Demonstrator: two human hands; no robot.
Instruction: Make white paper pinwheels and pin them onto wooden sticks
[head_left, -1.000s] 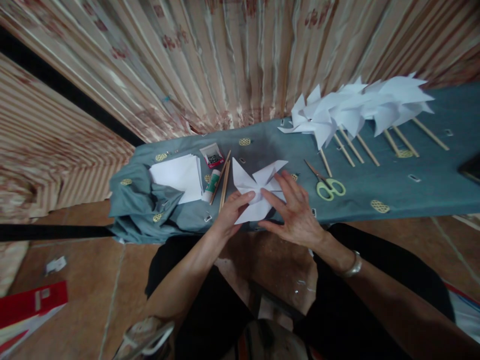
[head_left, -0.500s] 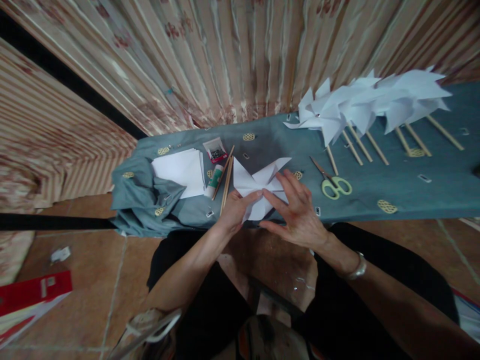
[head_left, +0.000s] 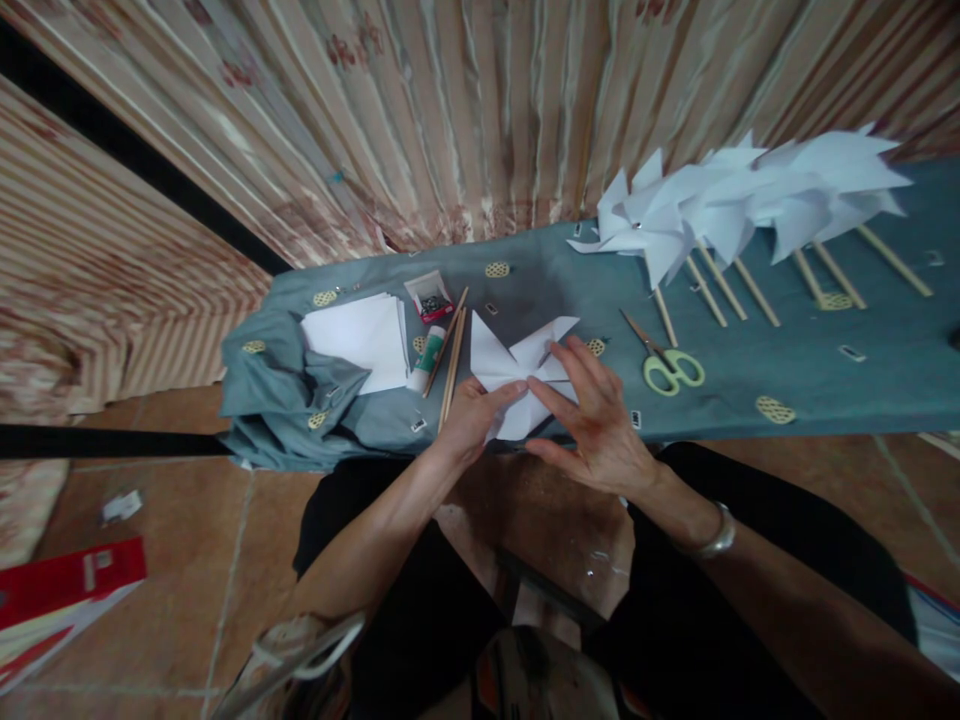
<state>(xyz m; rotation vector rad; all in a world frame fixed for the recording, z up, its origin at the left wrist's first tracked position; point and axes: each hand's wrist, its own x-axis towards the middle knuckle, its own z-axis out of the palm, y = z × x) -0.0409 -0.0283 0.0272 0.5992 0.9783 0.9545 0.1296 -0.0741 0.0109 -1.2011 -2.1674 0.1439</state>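
A white paper pinwheel (head_left: pixel 495 358) with its points folded inward lies near the front edge of the cloth-covered table. My left hand (head_left: pixel 469 420) is closed on its near left side, the thumb pressing by the centre and the other fingers hidden beneath. From the right, my right hand (head_left: pixel 596 420) rests over the paper with fingers spread, its index fingertip at the centre and the others on the right blades. Just left of the pinwheel are several wooden sticks (head_left: pixel 453 365). Scissors (head_left: pixel 671 370) with green handles lie right of my right hand.
A glue stick (head_left: pixel 427 358), an open box of small metal pins (head_left: pixel 431 300) and a stack of white paper (head_left: pixel 356 340) lie at left. Several finished pinwheels on sticks (head_left: pixel 750 205) fill the back right. A curtain (head_left: pixel 465 120) hangs behind the table (head_left: pixel 810 390).
The left blade of the pinwheel has shifted slightly to the right. Both hands keep nearly the same hold, and the whole view has moved a little.
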